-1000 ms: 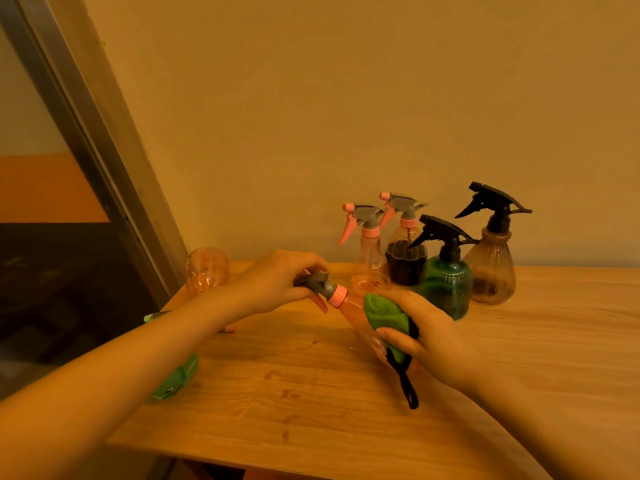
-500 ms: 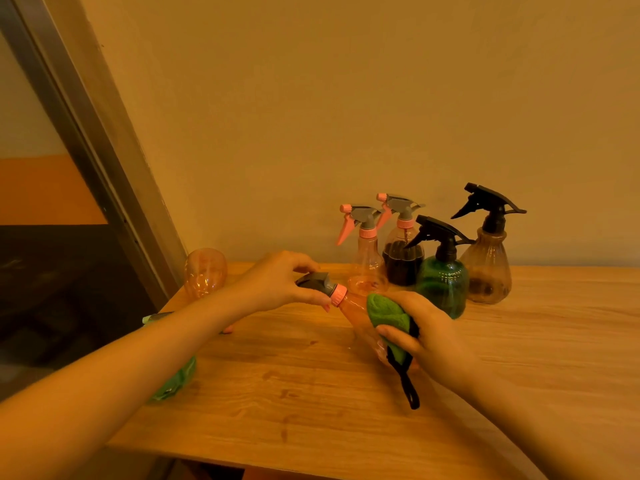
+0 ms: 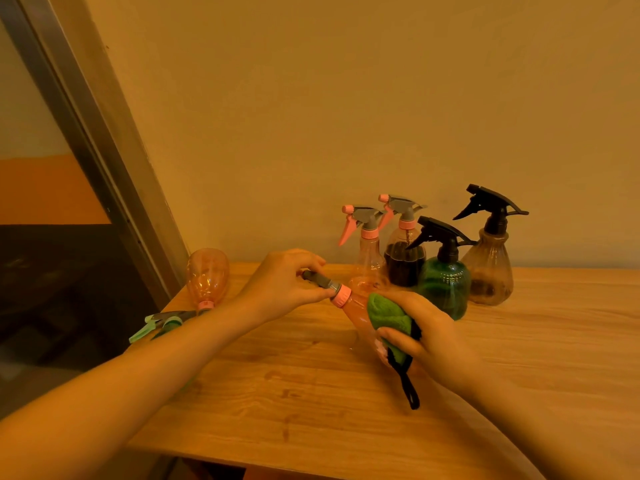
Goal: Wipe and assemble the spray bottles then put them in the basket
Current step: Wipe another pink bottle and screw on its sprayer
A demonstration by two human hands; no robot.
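We judge this the assembly step; our left hand (image 3: 280, 285) pinches the grey spray head (image 3: 320, 280) at its pink ribbed collar (image 3: 341, 295), while our right hand (image 3: 420, 327) grips the clear orange bottle (image 3: 356, 310) through a fuzzy green cloth (image 3: 388, 313) (tilted above the wooden table (image 3: 519, 375)); next, probably twisting the collar tight; no basket shows.

4 bottles (image 3: 445, 287) are crowding the wall behind the hands; the table (image 3: 540, 341) right of them is lying open.
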